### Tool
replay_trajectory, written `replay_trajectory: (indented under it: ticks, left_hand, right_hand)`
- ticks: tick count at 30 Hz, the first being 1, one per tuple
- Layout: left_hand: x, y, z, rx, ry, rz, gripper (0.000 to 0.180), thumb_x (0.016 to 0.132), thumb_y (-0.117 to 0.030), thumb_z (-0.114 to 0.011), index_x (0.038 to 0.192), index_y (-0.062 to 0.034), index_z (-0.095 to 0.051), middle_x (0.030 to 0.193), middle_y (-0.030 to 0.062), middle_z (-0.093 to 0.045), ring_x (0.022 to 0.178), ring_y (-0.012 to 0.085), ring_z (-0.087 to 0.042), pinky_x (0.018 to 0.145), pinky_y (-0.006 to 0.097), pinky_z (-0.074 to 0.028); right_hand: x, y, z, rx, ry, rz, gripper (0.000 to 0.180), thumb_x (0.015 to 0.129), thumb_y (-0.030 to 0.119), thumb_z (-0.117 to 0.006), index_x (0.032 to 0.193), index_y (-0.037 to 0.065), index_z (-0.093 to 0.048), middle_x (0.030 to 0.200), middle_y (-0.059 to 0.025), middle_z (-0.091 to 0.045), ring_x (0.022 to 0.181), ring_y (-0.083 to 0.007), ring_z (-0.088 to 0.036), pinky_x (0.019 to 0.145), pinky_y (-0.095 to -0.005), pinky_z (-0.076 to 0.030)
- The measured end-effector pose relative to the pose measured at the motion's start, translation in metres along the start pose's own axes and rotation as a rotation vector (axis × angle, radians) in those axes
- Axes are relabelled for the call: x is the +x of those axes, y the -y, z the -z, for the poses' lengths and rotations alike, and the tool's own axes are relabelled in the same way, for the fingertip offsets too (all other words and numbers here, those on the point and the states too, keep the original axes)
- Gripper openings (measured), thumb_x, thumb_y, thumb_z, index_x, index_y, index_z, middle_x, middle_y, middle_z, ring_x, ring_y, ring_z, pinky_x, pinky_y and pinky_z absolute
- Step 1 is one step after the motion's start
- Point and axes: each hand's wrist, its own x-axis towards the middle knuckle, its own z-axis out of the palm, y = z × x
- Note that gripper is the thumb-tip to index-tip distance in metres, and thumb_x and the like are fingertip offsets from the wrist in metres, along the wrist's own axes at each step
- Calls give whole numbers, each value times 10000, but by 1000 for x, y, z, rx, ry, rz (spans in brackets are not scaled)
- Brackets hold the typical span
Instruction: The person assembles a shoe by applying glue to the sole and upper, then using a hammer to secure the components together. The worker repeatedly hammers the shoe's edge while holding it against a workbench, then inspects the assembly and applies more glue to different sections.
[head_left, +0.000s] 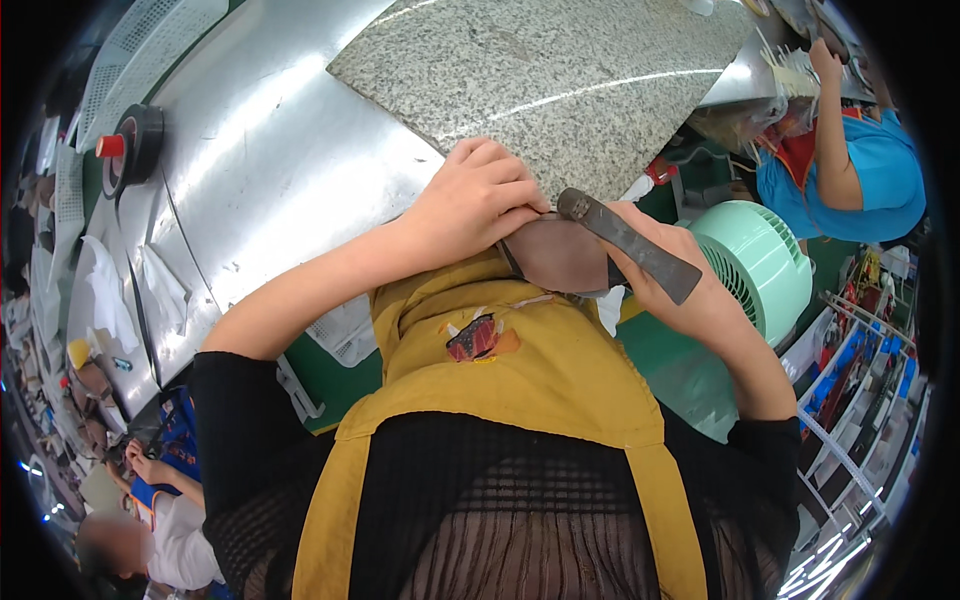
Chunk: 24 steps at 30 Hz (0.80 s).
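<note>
Head view: flat tool (630, 245) slanting lower-right.

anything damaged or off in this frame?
One thing: the yellow apron has a worn, stained patch on its bib, reddish and dark, just below the brown piece that the left hand holds. The right hand grips a flat metal blade against that piece. The granite slab looks intact.
</note>
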Motion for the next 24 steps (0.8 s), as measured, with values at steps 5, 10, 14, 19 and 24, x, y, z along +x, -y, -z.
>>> replay_trajectory:
  ticks: [5, 10, 14, 19, 24]
  left_hand:
    - [0, -2, 3, 223, 0, -203, 213, 698, -104, -686, 903, -149, -649, 873, -16, -553, 910, 200, -521, 909, 398, -387]
    - [0, -3, 2, 143, -28, -107, 204, 686, -102, -684, 882, -138, -639, 881, -16, -553, 913, 195, -520, 925, 403, -388]
    - [-4, 1, 3, 106, -28, -96, 212, 674, -101, -684, 878, -135, -635, 886, -14, -550, 915, 192, -521, 936, 406, -387]
    - [-5, -2, 6, 256, -3, -221, 199, 680, -118, -667, 876, -134, -634, 873, 0, -544, 903, 192, -520, 924, 414, -385]
    - [-8, 1, 2, 213, -107, -165, 188, 673, -146, -637, 859, -140, -618, 833, 14, -514, 861, 232, -508, 863, 412, -403]
  right_hand:
    - [3, 11, 11, 161, -33, -25, 234, 855, 62, -561, 1081, 51, -501, 879, -190, -603, 803, -393, -604, 652, -396, -491]
    - [2, 6, -4, -30, -11, 87, 262, 859, 55, -545, 1116, 28, -497, 867, -194, -591, 800, -402, -595, 641, -400, -479]
    - [4, 5, -1, 27, -6, 24, 266, 894, 58, -528, 1157, 21, -509, 846, -203, -581, 775, -408, -584, 635, -380, -474]
    - [2, 16, 7, 20, -115, 122, 315, 825, 82, -565, 1122, 24, -479, 960, -189, -599, 820, -388, -610, 649, -423, -492]
    - [5, 7, -8, -110, 39, 136, 394, 826, 163, -571, 1176, 34, -443, 956, -202, -600, 811, -399, -610, 643, -456, -484]
